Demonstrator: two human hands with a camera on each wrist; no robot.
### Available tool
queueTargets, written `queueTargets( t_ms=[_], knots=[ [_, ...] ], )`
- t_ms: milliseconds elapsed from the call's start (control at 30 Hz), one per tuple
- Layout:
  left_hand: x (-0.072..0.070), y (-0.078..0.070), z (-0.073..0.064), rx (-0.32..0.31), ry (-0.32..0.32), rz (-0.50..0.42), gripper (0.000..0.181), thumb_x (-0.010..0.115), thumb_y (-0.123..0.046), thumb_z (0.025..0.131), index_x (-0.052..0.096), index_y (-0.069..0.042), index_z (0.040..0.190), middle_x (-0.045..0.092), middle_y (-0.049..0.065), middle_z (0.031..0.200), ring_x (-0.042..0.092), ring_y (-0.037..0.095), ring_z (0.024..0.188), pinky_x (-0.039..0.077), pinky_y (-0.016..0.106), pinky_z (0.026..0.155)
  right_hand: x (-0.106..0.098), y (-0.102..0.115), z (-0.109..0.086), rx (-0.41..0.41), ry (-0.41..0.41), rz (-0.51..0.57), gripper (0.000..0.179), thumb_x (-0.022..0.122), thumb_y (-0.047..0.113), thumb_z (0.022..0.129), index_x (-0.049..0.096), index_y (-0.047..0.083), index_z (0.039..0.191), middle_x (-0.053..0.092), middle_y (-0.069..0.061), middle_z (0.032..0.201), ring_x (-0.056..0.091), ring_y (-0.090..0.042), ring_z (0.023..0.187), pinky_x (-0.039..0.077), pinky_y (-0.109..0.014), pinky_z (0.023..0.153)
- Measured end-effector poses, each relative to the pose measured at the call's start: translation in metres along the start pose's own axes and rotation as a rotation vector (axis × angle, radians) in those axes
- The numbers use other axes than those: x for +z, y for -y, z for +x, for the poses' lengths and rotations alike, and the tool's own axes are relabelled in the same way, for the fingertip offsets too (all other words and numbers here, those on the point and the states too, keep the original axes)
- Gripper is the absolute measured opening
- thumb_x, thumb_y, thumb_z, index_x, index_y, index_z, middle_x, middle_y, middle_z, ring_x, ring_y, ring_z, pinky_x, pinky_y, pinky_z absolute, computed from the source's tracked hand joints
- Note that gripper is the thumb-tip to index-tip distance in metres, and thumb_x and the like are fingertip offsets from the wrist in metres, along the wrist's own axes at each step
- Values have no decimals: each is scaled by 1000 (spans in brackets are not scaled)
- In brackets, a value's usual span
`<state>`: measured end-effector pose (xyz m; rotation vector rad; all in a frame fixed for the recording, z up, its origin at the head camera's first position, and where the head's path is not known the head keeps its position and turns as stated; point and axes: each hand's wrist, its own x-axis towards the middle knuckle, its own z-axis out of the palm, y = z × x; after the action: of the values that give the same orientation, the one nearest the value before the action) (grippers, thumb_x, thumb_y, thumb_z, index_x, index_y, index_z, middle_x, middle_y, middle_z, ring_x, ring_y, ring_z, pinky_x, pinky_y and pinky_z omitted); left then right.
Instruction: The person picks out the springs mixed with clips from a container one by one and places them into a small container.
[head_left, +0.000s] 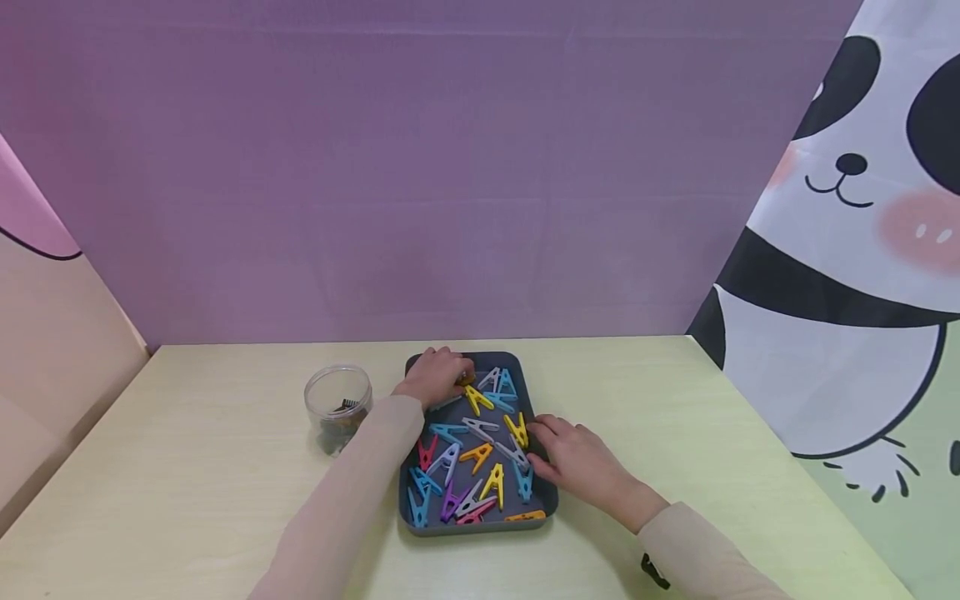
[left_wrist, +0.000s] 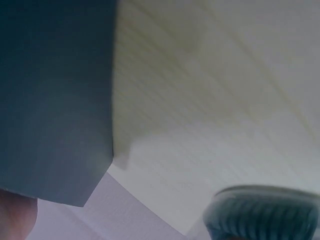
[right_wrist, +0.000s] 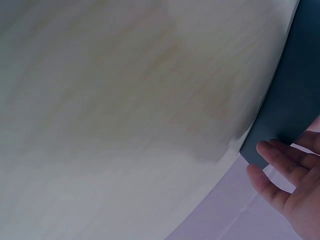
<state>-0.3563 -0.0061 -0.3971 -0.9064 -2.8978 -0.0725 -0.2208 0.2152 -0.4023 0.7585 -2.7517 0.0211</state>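
A dark grey tray (head_left: 480, 530) holds several plastic clothespins in blue, yellow, white, red, purple and orange. My left hand (head_left: 437, 377) reaches over the tray's far left corner, fingers curled down. At its fingertips is a small amber-brown item (head_left: 467, 378), mostly covered, so its kind is unclear. Near that item lies a yellow clothespin (head_left: 478, 400). My right hand (head_left: 573, 457) touches the tray's right edge with loosely bent fingers, beside another yellow clothespin (head_left: 517, 429). In the right wrist view its fingers (right_wrist: 280, 162) lie against the tray's outer wall (right_wrist: 290, 95).
Left of the tray stands a clear round jar (head_left: 337, 396) with dark items inside, one with comb-like teeth. The left forearm passes close to it. A pale wooden table (head_left: 202, 467) meets a purple backdrop (head_left: 420, 183) behind. A panda-print cloth (head_left: 840, 250) hangs at right.
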Motion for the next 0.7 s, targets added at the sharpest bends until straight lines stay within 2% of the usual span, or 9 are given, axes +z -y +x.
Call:
queueTargets(
  t_ms=[233,700],
  knots=[
    [4,1,1,10,-10,21,17,69,-29,80,65,-23,96,65,-7,92,52,14,86,42,35,88,1,-1,-1,-14,-23,-9,42,61,34,84,59,5,113,60,-9,113,59,-22,101,51,-37,77],
    [4,4,2,31,2,-24,16,67,-24,82,65,-22,98,65,-5,93,54,14,86,43,35,88,2,-2,0,-10,-15,-12,42,61,35,84,59,5,114,60,-9,113,59,-21,101,51,-37,77]
  ],
)
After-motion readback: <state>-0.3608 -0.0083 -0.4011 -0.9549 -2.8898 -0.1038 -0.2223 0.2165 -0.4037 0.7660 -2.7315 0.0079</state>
